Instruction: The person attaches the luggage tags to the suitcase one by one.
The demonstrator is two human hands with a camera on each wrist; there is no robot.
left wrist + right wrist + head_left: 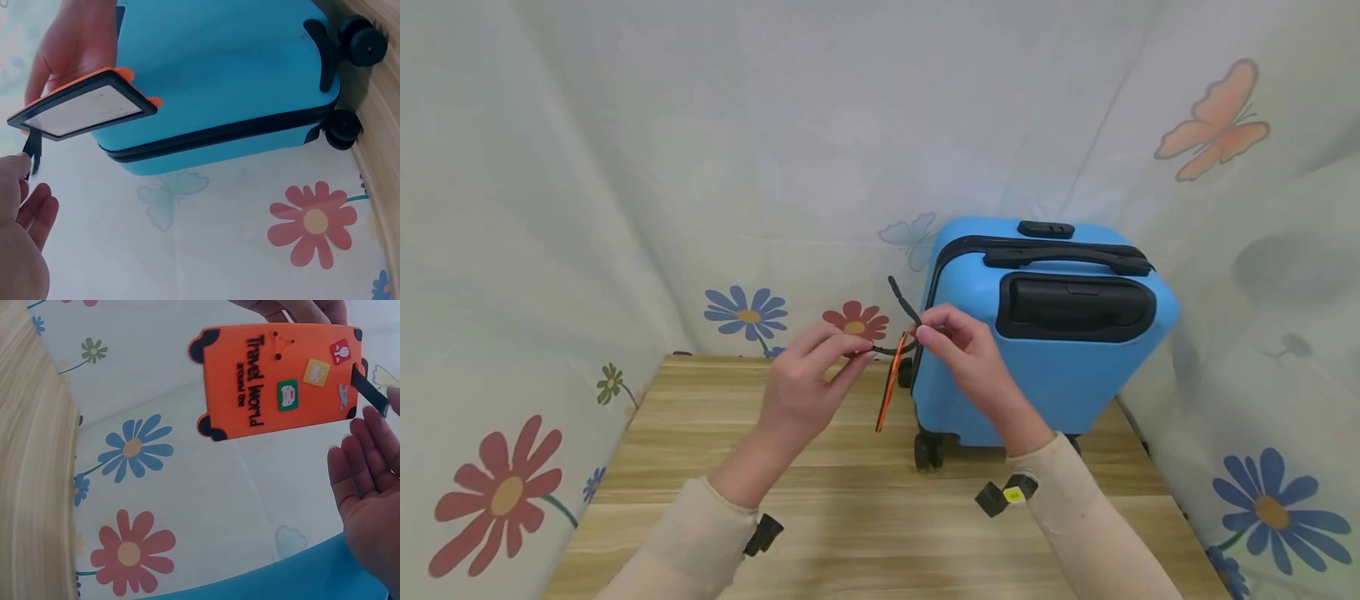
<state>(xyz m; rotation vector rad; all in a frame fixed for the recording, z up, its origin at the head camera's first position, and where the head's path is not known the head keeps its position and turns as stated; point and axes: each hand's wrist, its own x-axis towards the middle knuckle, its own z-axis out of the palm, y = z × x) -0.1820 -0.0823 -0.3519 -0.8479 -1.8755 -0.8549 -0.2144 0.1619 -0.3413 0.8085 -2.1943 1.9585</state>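
Beige sleeves (1090,521) occupy the lower frame; we pinch the black strap (906,307) with left hand (805,379) and right hand (964,354). If either pinch slips, the orange luggage tag (278,375), head-view centre, may drop.

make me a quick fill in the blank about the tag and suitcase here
1. The tag reads "Travel ____" in large letters.
2. Behind those letters, the tag is coloured ____.
3. The left hand and the ____ hand pinch its strap.
4. The suitcase shell is coloured ____.

Missing words: World; orange; right; blue
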